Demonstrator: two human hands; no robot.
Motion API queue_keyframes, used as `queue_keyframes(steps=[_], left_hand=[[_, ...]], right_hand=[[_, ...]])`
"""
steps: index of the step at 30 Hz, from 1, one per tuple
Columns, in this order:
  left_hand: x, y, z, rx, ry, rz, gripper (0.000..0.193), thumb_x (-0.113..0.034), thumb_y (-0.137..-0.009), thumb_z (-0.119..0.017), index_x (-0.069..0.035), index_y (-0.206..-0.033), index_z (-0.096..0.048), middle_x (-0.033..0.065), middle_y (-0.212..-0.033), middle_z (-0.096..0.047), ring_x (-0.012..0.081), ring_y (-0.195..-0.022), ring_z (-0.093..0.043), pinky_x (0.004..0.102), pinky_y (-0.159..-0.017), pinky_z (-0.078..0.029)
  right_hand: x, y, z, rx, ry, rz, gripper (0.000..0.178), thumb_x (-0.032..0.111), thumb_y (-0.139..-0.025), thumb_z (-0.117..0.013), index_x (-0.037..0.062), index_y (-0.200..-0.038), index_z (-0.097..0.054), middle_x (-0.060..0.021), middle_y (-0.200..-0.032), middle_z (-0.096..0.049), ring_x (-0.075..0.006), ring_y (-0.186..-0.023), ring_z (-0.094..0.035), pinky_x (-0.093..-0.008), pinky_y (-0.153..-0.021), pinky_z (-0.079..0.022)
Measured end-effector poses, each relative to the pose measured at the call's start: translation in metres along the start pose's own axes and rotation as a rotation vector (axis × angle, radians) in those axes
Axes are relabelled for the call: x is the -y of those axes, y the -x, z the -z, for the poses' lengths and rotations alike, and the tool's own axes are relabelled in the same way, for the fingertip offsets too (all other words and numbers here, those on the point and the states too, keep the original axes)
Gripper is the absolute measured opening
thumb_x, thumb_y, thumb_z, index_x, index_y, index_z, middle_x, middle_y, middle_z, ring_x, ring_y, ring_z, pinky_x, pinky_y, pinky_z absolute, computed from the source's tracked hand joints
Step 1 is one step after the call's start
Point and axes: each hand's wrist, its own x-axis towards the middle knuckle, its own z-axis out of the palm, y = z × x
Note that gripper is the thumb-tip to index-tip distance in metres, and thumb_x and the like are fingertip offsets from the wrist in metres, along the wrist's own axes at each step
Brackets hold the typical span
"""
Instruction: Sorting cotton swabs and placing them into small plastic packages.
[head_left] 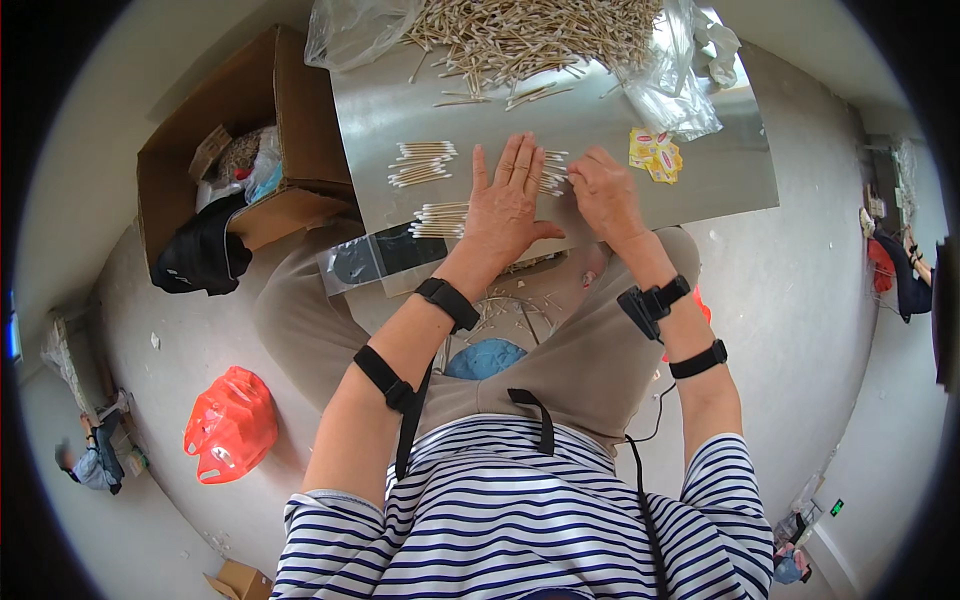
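Note:
My left hand (pixel 507 205) lies flat on the metal tabletop with its fingers stretched forward. It partly covers a small row of cotton swabs (pixel 553 172), whose white tips show to the right of its fingers. Just right of those tips, my right hand (pixel 606 193) is closed, fingers curled toward the swabs; whatever it may hold is hidden. Left of my left hand are two sorted bundles: an upper group of swabs (pixel 421 163) and a lower group of swabs (pixel 438 219), which runs up to the left wrist. A big loose pile of swabs (pixel 530 38) fills the far side.
Small yellow packets (pixel 655 155) lie right of my right hand, below a clear plastic bag (pixel 680 105). An open cardboard box (pixel 300 120) stands left of the metal table (pixel 720 180). A red plastic bag (pixel 232 425) sits on the floor. Other people are at the far edges.

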Motion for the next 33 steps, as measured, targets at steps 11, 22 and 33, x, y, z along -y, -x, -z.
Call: queue_keyframes(steps=[11,22,33], left_hand=[[0.001,0.002,-0.001,-0.042,0.02,0.002,0.118,-0.072,-0.075,-0.07,-0.001,-0.16,-0.03,0.0135,-0.17,-0.022,0.0283,-0.159,-0.015,0.0645,-0.123,-0.009],[0.001,0.001,-0.003,-0.05,0.001,0.001,0.117,-0.074,-0.076,-0.069,-0.001,-0.16,-0.031,0.0144,-0.169,-0.023,0.0285,-0.159,-0.016,0.0654,-0.123,-0.008],[0.002,0.002,-0.002,-0.041,0.031,0.009,0.118,-0.074,-0.076,-0.069,-0.001,-0.16,-0.03,0.0141,-0.17,-0.023,0.0281,-0.159,-0.016,0.0645,-0.123,-0.008]], right_hand=[[-0.005,-0.014,0.0,0.174,0.179,0.373,0.003,0.003,-0.078,-0.061,0.0048,-0.077,-0.06,-0.0098,-0.089,-0.056,-0.0299,-0.084,-0.064,-0.0431,-0.071,-0.056],[-0.004,-0.011,-0.007,0.146,0.208,0.373,0.005,0.003,-0.075,-0.063,0.0043,-0.077,-0.059,-0.0121,-0.092,-0.056,-0.0332,-0.084,-0.063,-0.0462,-0.071,-0.054],[-0.004,-0.004,-0.004,0.177,-0.022,-0.143,0.009,0.013,-0.085,-0.067,0.0042,-0.085,-0.068,-0.0135,-0.091,-0.066,-0.0358,-0.09,-0.065,-0.0464,-0.081,-0.052]])
